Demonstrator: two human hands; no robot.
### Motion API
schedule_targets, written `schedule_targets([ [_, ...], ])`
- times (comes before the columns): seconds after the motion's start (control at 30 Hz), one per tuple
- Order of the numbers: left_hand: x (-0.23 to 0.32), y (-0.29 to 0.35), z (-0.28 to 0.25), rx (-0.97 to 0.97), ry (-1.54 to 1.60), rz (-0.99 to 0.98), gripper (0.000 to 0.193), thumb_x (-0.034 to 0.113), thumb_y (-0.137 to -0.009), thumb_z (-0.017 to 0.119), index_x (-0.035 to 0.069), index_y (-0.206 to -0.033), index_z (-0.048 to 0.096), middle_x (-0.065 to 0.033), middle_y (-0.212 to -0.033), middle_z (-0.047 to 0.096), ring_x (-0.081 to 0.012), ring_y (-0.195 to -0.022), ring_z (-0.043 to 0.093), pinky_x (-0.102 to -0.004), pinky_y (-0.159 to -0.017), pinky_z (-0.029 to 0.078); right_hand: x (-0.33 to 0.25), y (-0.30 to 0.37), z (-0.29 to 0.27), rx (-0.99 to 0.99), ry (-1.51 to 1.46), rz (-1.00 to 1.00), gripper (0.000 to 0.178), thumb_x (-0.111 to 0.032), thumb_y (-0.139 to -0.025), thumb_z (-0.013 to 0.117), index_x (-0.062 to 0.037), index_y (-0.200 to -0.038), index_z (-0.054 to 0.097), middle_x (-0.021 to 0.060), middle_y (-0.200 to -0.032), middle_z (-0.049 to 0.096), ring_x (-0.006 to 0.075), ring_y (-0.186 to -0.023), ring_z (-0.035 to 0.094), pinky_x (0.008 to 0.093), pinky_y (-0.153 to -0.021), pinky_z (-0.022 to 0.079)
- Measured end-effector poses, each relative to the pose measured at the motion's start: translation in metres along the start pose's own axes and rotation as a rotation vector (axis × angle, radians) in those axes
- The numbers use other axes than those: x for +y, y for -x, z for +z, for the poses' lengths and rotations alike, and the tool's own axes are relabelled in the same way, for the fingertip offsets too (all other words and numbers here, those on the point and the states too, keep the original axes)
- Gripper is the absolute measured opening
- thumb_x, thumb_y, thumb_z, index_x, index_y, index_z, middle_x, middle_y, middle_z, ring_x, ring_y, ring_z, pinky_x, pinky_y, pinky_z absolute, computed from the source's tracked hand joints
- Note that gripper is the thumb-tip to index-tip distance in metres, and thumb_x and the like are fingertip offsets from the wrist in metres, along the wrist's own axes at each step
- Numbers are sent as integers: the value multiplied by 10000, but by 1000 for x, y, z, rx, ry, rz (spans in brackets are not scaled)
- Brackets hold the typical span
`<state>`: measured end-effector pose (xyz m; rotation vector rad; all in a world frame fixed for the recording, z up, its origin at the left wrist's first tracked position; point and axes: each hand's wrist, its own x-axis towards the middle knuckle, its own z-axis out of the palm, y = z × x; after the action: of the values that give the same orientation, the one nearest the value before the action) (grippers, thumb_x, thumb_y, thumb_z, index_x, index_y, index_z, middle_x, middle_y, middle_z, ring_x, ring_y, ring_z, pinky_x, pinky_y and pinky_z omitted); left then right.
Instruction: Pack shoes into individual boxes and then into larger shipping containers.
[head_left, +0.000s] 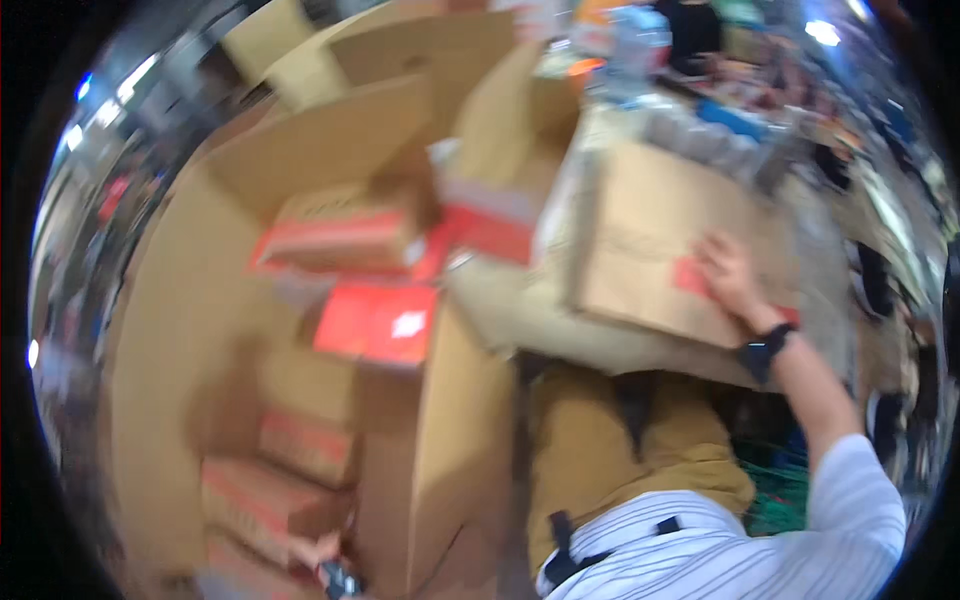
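My right hand (pixel 728 272), with a black band at its wrist, lies with fingers apart on a flat brown cardboard box (pixel 650 240). The box bears a red patch and rests on a pale, plastic-looking surface (pixel 510 300). Down at the lower left, my left hand (pixel 315 552) reaches into a big open carton (pixel 160 380), next to a brown box with red markings (pixel 265 505). Blur smears its fingers, so its grip on that box is unclear. Another small brown box (pixel 305 445) sits just beyond it.
Farther inside the carton lie a brown and red box (pixel 340 235) and a bright red packet (pixel 378 322). The carton's near wall (pixel 465 440) stands beside my legs. Clear wrapped goods (pixel 690 135) and mixed items crowd the far right. Green strands (pixel 780 495) lie below the work surface.
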<state>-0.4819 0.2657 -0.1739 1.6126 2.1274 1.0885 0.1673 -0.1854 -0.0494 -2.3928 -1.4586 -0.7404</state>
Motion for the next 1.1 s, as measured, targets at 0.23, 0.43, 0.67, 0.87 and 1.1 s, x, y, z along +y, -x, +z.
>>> schedule_targets([
  [0.23,174,100,-20,4,667,411,496,275,-877,608,15,-1273,461,-177,-1242,507,-278,-1111,488,-429,-907,422,3,6,-33,-119,-157,303,440,-369,-863,575,-155,-1247,563,167,-1302,467,312,-1198,448,415,-1022,323],
  [0.43,299,262,-10,-927,740,489,404,46,-837,624,-38,-1211,496,-182,-1200,542,-278,-1114,513,-365,-949,420,3,9,-59,277,-812,597,388,-294,-953,469,-66,-1262,526,128,-1255,509,254,-1200,441,336,-1024,318],
  [0.67,353,477,-22,-2210,802,104,478,43,-844,615,-7,-1281,428,-102,-1098,591,-165,-1038,553,-304,-901,451,-34,-17,-114,710,-1572,1005,305,-295,-978,433,-77,-1126,586,41,-1126,564,133,-1088,483,319,-910,376],
  [0.87,393,521,-40,-2232,584,44,308,311,-927,542,4,-952,548,-120,-811,627,-179,-709,620,-297,-646,509,-15,4,-101,649,-293,490,158,-150,-878,526,-101,-1007,602,50,-980,592,199,-938,546,327,-820,409],
  [1.1,408,529,-62,-2276,486,-523,394,386,-920,532,-8,-938,549,-140,-821,632,-207,-741,632,-331,-663,513,-18,10,-105,230,108,-181,126,-168,-730,586,-131,-850,573,-5,-818,557,160,-848,555,319,-766,423],
])
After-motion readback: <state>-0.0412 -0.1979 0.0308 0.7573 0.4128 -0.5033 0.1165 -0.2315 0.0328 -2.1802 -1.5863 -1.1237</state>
